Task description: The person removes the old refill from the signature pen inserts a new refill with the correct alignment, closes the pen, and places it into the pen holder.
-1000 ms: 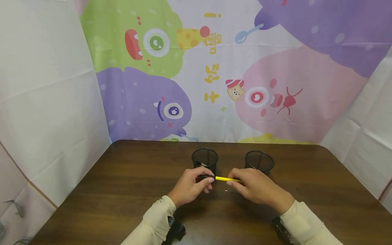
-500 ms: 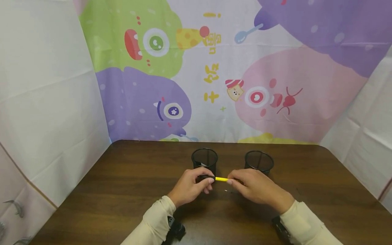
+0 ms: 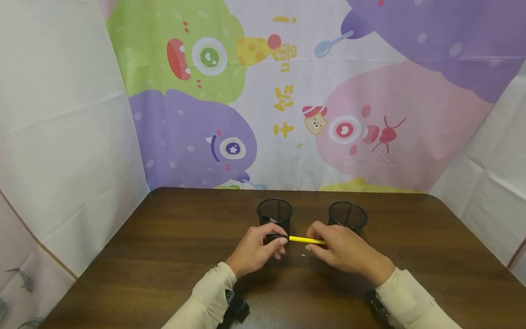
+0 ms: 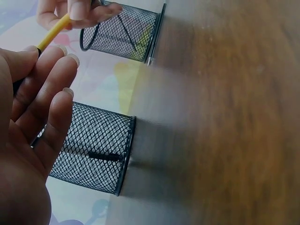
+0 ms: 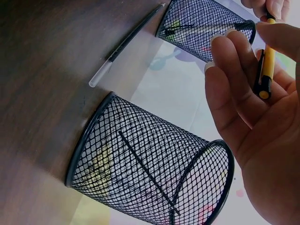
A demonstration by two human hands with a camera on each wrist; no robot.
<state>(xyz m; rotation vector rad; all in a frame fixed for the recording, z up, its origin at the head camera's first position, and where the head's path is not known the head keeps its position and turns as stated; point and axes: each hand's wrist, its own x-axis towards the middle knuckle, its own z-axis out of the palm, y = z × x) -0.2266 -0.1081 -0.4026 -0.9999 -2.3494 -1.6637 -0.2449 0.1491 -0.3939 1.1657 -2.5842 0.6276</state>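
My left hand (image 3: 259,249) pinches the black front end of a yellow click pen (image 3: 302,239) between thumb and fingers. The pen lies level, and its other end runs between the thumb and curled fingers of my right hand (image 3: 345,251). In the right wrist view, the pen's black clip (image 5: 259,72) and yellow push button (image 5: 264,94) rest by the right fingers, with the thumb over the barrel. Behind the left hand stands a black mesh pen cup (image 3: 275,205) with a pen (image 3: 269,220) in it. A second mesh cup (image 3: 348,210) stands behind the right hand.
A dark pen (image 5: 124,47) with a clear end lies on the tabletop near the cups. The brown wooden table (image 3: 176,237) meets a printed cartoon curtain (image 3: 283,173) at its back edge. White cloth (image 3: 74,114) hangs at the left side.
The right thumb and fingertips, pressed together on the pen half a second ago, have spread apart, showing more of the yellow barrel. The left hand has kept its place.
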